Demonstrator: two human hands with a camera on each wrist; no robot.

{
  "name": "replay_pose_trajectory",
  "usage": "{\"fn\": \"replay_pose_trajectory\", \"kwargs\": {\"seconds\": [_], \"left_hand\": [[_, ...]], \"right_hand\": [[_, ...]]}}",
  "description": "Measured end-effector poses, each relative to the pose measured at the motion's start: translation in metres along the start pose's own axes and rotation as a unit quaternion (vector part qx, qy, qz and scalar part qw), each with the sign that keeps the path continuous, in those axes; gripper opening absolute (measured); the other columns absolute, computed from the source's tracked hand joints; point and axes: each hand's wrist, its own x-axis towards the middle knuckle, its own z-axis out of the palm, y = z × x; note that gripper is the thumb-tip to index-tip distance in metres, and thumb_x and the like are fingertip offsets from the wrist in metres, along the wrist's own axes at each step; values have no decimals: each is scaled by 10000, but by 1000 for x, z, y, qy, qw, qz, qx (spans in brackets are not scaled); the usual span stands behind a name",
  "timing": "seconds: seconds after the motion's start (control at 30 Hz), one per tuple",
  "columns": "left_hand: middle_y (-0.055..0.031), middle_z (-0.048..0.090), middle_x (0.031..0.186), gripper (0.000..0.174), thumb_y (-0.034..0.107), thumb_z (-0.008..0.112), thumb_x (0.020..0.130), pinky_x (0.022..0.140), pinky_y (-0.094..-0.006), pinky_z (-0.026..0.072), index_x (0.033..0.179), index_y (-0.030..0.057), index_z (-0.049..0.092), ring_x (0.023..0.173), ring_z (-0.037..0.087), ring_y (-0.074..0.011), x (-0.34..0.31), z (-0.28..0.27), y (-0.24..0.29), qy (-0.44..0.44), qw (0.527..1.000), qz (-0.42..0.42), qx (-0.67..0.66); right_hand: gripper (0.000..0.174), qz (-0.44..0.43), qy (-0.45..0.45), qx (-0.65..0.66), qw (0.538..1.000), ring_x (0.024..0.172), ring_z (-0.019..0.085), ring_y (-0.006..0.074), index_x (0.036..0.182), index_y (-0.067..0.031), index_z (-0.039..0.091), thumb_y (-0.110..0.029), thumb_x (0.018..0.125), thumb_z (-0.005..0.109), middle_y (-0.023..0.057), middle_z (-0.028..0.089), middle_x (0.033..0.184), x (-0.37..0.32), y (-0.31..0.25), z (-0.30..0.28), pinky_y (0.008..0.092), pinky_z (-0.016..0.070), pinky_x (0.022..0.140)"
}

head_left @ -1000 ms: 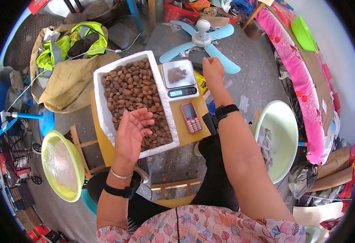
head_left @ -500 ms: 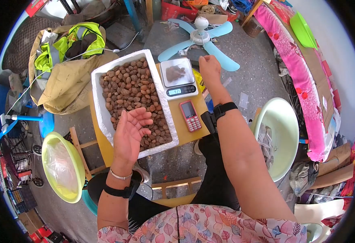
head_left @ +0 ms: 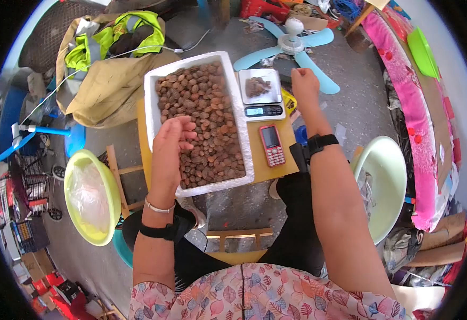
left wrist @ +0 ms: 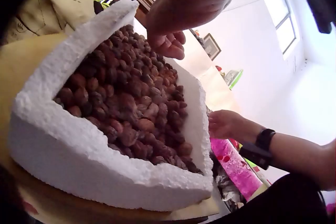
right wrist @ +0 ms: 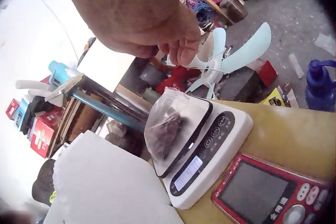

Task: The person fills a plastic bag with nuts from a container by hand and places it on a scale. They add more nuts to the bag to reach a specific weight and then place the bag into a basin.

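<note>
A white foam box (head_left: 248,144) full of brown, wrinkled nuts or pits (head_left: 201,112) stands on a low yellow table (head_left: 292,166). My left hand (head_left: 172,137) hovers over the box's near left part, fingers loosely bent with nothing in them. Beside the box is a kitchen scale (right wrist: 239,124), its display lit. A clear plastic bag (right wrist: 164,124) with some brown pieces inside rests on its pan. My right hand (head_left: 305,88) is raised just right of the scale with its fingers curled in; I cannot tell whether something small is inside them.
A red keypad phone (head_left: 271,145) lies on the table below the scale. Behind stands a pale blue fan (head_left: 292,45). A yellow-green basin (head_left: 117,213) is at left, a pale green basin (head_left: 396,186) at right. A blue bottle (right wrist: 319,90) stands past the table's right edge.
The head view has shifted, so the box, scale and phone sit farther right. The fingers of my left hand are bent closer together. My right hand keeps its place by the scale.
</note>
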Motion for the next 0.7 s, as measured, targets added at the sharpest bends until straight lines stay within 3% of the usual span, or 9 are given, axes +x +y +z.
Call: {"fn": "replay_pose_trajectory", "kwargs": {"seconds": [0.1, 0.23, 0.3, 0.37, 0.43, 0.57, 0.7], "left_hand": [[-50, 696, 1074, 357, 315, 506, 1104, 769, -242, 503, 1211, 12, 661, 926, 630, -100, 3, -2, -4, 9, 999, 27, 46], [-44, 689, 1064, 338, 294, 513, 1101, 778, -242, 510, 1221, 11, 653, 920, 629, -97, 4, -6, -2, 21, 999, 41, 20], [-46, 689, 1064, 334, 290, 515, 1100, 779, -241, 512, 1218, 10, 652, 913, 630, -99, 2, -6, 3, 25, 999, 33, -4], [-51, 691, 1064, 331, 286, 516, 1098, 778, -242, 514, 1217, 8, 651, 914, 632, -102, 0, -8, 5, 30, 999, 28, -10], [-57, 692, 1064, 330, 281, 518, 1097, 774, -243, 516, 1220, 6, 650, 922, 635, -106, 0, -8, 5, 29, 999, 29, -4], [-70, 697, 1062, 328, 275, 516, 1097, 765, -247, 520, 1231, 5, 645, 917, 648, -116, -3, -12, 7, 23, 999, 37, -13], [-76, 701, 1058, 327, 273, 515, 1098, 759, -249, 522, 1235, 5, 643, 897, 656, -117, -3, -15, 8, 31, 999, 25, -29]], "right_hand": [[314, -28, -5, 54, 998, 962, 706, 371, 1010, 21, 694, -280, 925, 667, 221, 733, 960, -2, -7, 1, 466, 530, 883], [205, -129, -82, 135, 979, 960, 694, 372, 1070, -38, 699, -193, 941, 663, 194, 729, 989, -41, -71, -10, 450, 536, 869], [146, -259, -143, 151, 943, 956, 674, 377, 1049, -65, 686, -150, 940, 641, 183, 706, 978, -77, -104, -16, 465, 532, 848], [111, -397, -194, 110, 890, 919, 641, 387, 985, -51, 660, -123, 907, 629, 174, 660, 932, -114, -127, -19, 471, 524, 821], [220, -434, -314, -11, 844, 995, 623, 331, 1022, -75, 689, -78, 804, 715, 120, 663, 983, -144, -131, -6, 445, 510, 878], [301, -525, -314, -113, 783, 1062, 562, 288, 1017, -102, 671, -138, 725, 734, 90, 606, 1040, -174, -116, 7, 395, 464, 901], [234, -530, -310, -135, 777, 1051, 574, 271, 1002, -99, 670, -157, 778, 708, 95, 616, 1014, -176, -119, 10, 385, 443, 888]]}}
